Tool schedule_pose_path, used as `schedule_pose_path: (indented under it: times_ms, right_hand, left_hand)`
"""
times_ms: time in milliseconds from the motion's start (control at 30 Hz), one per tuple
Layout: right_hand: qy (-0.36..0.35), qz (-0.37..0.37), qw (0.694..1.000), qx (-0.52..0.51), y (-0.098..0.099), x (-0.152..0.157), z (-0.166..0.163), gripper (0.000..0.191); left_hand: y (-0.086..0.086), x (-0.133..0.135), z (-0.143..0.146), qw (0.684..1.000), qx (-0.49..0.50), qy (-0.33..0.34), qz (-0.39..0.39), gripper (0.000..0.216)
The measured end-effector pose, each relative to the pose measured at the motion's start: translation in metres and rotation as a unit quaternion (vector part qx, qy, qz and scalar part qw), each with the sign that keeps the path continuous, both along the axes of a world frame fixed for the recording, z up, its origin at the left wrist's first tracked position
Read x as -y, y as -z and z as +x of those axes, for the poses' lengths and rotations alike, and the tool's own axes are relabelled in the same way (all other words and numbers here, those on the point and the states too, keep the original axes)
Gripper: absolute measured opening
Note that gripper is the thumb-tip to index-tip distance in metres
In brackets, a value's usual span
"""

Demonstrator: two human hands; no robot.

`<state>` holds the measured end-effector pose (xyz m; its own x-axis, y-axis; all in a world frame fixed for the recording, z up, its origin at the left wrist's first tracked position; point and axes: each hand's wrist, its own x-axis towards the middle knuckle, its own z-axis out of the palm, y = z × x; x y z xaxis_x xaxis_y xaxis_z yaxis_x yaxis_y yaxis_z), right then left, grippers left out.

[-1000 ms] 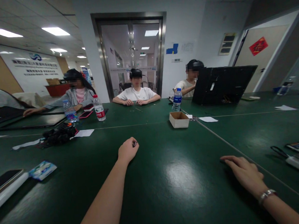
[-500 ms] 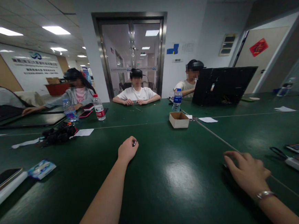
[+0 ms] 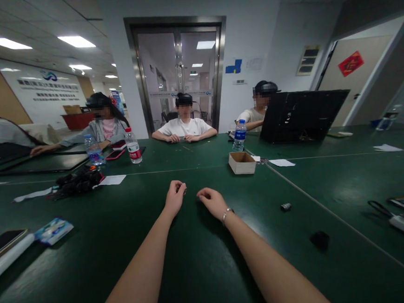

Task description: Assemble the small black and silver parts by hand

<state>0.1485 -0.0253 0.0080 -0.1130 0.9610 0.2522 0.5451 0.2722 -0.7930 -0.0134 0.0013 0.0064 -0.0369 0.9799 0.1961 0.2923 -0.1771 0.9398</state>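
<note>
A box (image 3: 242,168) stands beyond. I have moved the right hand (image 3: 213,203) near the left hand (image 3: 175,196), exposing a black lump (image 3: 320,240). Left fingers clamp a small item (image 3: 185,189); right fingers, I cannot tell.

Office, no doubt from where I am | lettered wall sign (image 3: 48,90) with a blue logo (image 3: 48,76) over on my left | glass double doors (image 3: 160,61) dead ahead | ceiling lights (image 3: 77,42) glowing overhead | and co-workers (image 3: 185,128) in headgear across the big green table (image 3: 204,263) I'm at
</note>
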Motion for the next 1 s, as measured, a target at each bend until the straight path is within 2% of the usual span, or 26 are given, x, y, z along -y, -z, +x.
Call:
schedule_pose_path:
  times_ms: [100, 167, 233, 267, 333, 400, 433, 467, 533, 633, 700, 800, 900, 1000]
  right_hand:
    - [0.011, -0.017, 0.999, -0.031, 0.005, -0.019, -0.034, 0.017]
    - [-0.012, 0.012, 0.999, 0.035, -0.001, -0.018, -0.040, 0.017]
    - [-0.007, 0.063, 0.987, 0.147, -0.014, -0.013, -0.028, 0.016]
    - [0.026, 0.082, 0.975, 0.206, -0.021, -0.010, -0.015, 0.016]
    - [0.153, 0.062, 0.938, 0.303, -0.036, -0.007, 0.021, 0.020]
    - [0.293, -0.013, 0.881, 0.372, -0.045, -0.007, 0.062, 0.028]
    - [0.329, -0.066, 0.857, 0.390, -0.048, -0.007, 0.081, 0.031]
    - [0.336, -0.115, 0.845, 0.399, -0.049, -0.006, 0.097, 0.031]
    - [0.303, -0.168, 0.838, 0.422, -0.047, 0.000, 0.120, 0.031]
    - [0.219, -0.135, 0.839, 0.480, -0.043, 0.018, 0.131, 0.036]
    - [0.159, -0.105, 0.852, 0.488, -0.042, 0.035, 0.130, 0.041]
    - [0.093, -0.091, 0.888, 0.441, -0.045, 0.063, 0.129, 0.046]
    - [0.081, -0.065, 0.910, 0.401, -0.049, 0.090, 0.133, 0.045]
    - [0.099, -0.015, 0.924, 0.370, -0.051, 0.116, 0.138, 0.042]
  left_hand:
    - [0.003, -0.005, 0.001, 0.998, 0.061, -0.002, -0.002, 0.021]
    - [0.003, -0.005, 0.001, 0.997, 0.073, 0.004, -0.004, 0.022]
    - [0.003, -0.004, -0.001, 0.997, 0.076, 0.006, -0.011, 0.022]
    - [0.002, -0.003, -0.002, 0.997, 0.075, 0.009, -0.017, 0.023]
    - [0.002, -0.002, -0.003, 0.997, 0.073, 0.014, -0.029, 0.026]
    - [0.002, -0.002, -0.003, 0.997, 0.072, 0.021, -0.030, 0.027]
    - [0.002, -0.002, -0.003, 0.997, 0.073, 0.022, -0.029, 0.028]
    - [0.002, -0.002, -0.003, 0.997, 0.074, 0.023, -0.029, 0.028]
    - [0.001, -0.001, -0.002, 0.996, 0.075, 0.021, -0.033, 0.027]
    - [-0.001, 0.000, -0.003, 0.996, 0.071, 0.022, -0.043, 0.027]
    - [-0.002, 0.002, -0.004, 0.996, 0.068, 0.027, -0.041, 0.026]
    - [-0.002, 0.003, -0.004, 0.996, 0.066, 0.036, -0.039, 0.025]
    - [0.000, 0.003, -0.004, 0.997, 0.066, 0.034, -0.034, 0.025]
    - [0.000, 0.004, -0.004, 0.997, 0.062, 0.036, -0.037, 0.026]
